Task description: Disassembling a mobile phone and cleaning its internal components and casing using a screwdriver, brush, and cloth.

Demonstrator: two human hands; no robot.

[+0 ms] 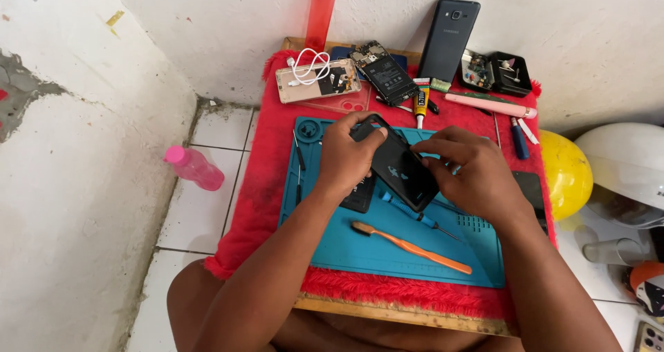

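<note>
Both hands, left hand (344, 155) and right hand (470, 172), grip a black phone (400, 164) over a blue mat (387, 245). An orange toothbrush (415, 248) lies at six o'clock of the phone.

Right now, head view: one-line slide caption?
Both hands, left hand and right hand, grip a black phone above a blue repair mat, orange toothbrush nearby.

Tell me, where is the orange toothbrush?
In the head view, the orange toothbrush lies on the blue mat, near its front edge, below the black phone that both hands hold, with a screwdriver just above it.
</note>
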